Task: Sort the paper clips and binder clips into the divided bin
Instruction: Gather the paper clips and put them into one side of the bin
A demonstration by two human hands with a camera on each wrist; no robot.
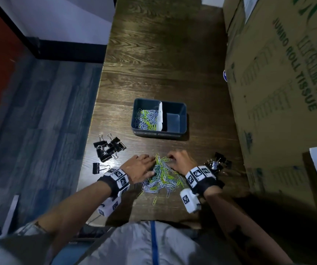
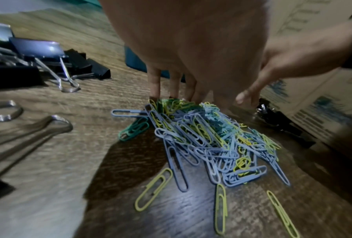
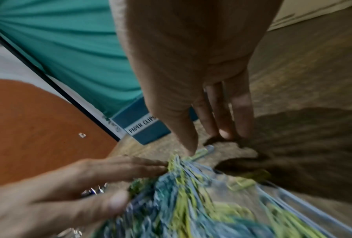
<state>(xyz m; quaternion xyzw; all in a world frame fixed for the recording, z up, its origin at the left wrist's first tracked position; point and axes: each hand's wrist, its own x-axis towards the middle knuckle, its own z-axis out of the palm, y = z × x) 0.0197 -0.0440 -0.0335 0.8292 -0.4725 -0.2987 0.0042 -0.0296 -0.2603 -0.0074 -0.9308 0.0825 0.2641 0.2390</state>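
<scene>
Right wrist view smears; the left hand [image 1: 138, 167] and right hand [image 1: 180, 161], fingers straight, press in on the paper clips [image 1: 161, 175] between them. Binder clips [image 1: 108, 147] lie outside each hand, the bin [image 1: 160, 133] just beyond the fingertips.

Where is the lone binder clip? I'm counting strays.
In the head view, the lone binder clip lies left of the left hand, just below the binder clip pile.

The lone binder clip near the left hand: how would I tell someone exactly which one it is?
Start at the divided bin in the middle of the wooden table, then go to the cluster of black binder clips toward the table's left edge. Just nearer the person, beside the left hand, lies a single black binder clip. It lies apart from the cluster, its wire handles pointing toward the hand.
</scene>
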